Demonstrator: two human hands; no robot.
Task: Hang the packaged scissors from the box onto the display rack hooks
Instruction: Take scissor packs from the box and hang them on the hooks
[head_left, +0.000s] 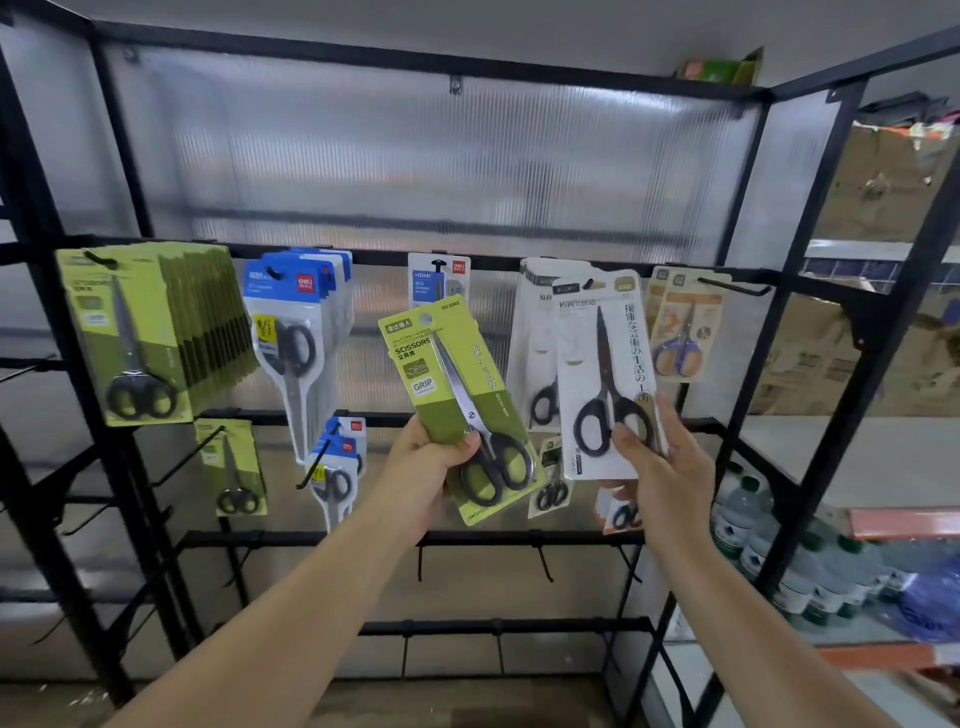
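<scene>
Head view: our left hand grips the green scissors pack near its lower end, thumb curled across the front, card tilting toward 11 o'clock. At 3 o'clock, our right hand pinches the white scissors pack hanging on the rack hook.
</scene>
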